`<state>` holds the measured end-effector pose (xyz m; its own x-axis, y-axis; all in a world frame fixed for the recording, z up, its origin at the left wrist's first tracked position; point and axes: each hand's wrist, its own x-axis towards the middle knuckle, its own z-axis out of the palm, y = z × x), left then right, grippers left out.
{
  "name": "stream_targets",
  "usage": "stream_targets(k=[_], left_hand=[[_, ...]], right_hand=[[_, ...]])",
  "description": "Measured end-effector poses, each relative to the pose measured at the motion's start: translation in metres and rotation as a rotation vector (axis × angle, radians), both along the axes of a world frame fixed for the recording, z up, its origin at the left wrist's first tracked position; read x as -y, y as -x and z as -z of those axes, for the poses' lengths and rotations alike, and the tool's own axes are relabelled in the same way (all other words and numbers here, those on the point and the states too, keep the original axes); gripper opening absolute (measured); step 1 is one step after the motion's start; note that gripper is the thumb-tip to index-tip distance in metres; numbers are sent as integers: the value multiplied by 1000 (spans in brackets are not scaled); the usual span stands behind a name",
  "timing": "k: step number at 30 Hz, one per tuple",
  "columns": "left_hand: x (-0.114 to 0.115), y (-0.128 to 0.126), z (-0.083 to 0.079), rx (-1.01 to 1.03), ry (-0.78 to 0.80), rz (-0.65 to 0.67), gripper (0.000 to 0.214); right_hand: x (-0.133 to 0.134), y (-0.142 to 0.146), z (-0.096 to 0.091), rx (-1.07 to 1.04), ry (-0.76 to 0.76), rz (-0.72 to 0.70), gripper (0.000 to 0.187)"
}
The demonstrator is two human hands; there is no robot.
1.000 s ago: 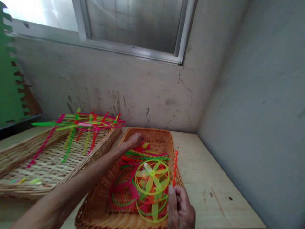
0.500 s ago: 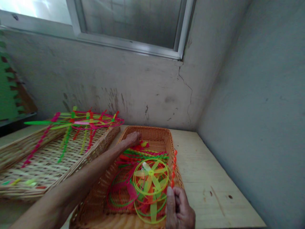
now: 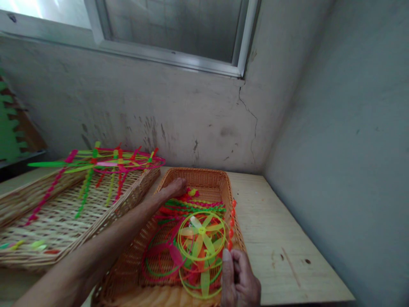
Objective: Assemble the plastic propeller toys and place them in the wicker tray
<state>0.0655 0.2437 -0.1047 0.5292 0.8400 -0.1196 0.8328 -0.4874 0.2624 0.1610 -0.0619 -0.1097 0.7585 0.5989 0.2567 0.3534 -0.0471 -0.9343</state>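
My right hand (image 3: 241,277) is closed around the lower end of an orange twisted stick (image 3: 231,226), which stands nearly upright by the basket's right rim. My left hand (image 3: 177,187) reaches to the far left of the brown wicker basket (image 3: 227,187). Its fingers are curled down by small red and yellow plastic pieces (image 3: 192,192); the fingertips are hidden. Across the basket lies a bundle of twisted sticks (image 3: 194,208) in several colours. Nearer are yellow ringed propellers (image 3: 202,230) over orange and green ones, with a pink propeller (image 3: 172,247) to their left.
A paler wicker basket (image 3: 105,226) stands at left, with propellers on twisted sticks (image 3: 119,162) resting across its far end and small coloured pieces (image 3: 38,245) inside. The wooden table (image 3: 275,230) meets the walls at the back and right. Green foam mats (image 3: 9,132) lean at far left.
The whole view has shifted slightly. My left hand has sunk a little toward the small pieces; my right hand keeps its hold on the orange twisted stick.
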Motion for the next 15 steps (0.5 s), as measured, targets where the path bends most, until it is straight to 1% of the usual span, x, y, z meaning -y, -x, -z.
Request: stream_targets(k=[4, 8, 12, 15], left_hand=[[-2, 6, -4, 92, 37, -29, 24], [0, 16, -13, 260, 77, -45, 21], [11, 23, -22, 434, 106, 1, 22], [14, 27, -24, 460, 81, 34, 21]], right_hand=[[0, -2, -1, 18, -3, -39, 38], [0, -3, -1, 51, -20, -34, 37], [-1, -4, 0, 39, -24, -53, 37], [-1, -4, 0, 3, -45, -85, 37]])
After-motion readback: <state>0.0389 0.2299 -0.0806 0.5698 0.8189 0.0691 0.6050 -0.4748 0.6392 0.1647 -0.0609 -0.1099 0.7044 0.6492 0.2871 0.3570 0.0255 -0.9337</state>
